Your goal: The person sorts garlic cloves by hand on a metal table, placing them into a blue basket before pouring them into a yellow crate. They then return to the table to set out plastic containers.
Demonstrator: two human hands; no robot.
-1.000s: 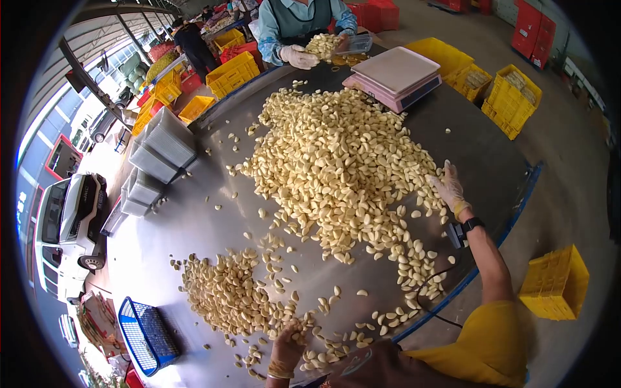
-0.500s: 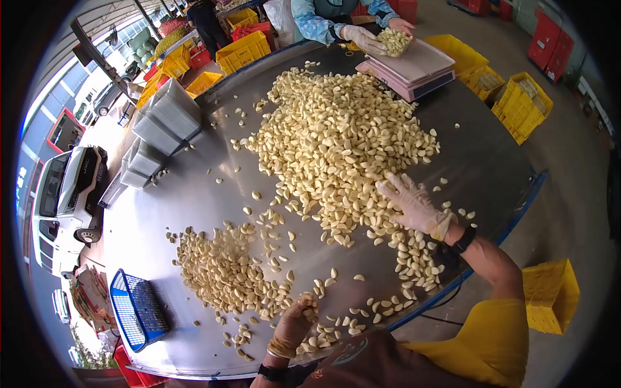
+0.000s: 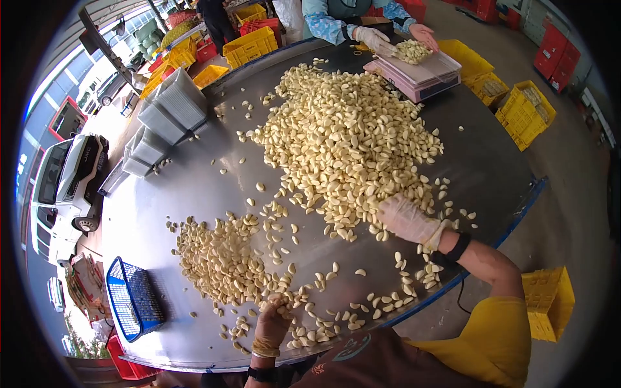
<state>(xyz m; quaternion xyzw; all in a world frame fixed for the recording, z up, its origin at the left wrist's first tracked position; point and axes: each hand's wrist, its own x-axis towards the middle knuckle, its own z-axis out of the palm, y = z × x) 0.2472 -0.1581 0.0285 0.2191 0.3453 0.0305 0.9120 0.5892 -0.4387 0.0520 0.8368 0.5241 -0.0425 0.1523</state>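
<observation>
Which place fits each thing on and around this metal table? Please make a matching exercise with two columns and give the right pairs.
Things:
1. right hand
2. left hand
3. blue basket
4. scale

Places:
A. far end of the table, under a co-worker's hands
B. near edge of the big garlic pile
C. left rim of the table
D. scattered cloves at the near rim

Pairs: 1-B, 2-D, 3-C, 4-A
</observation>
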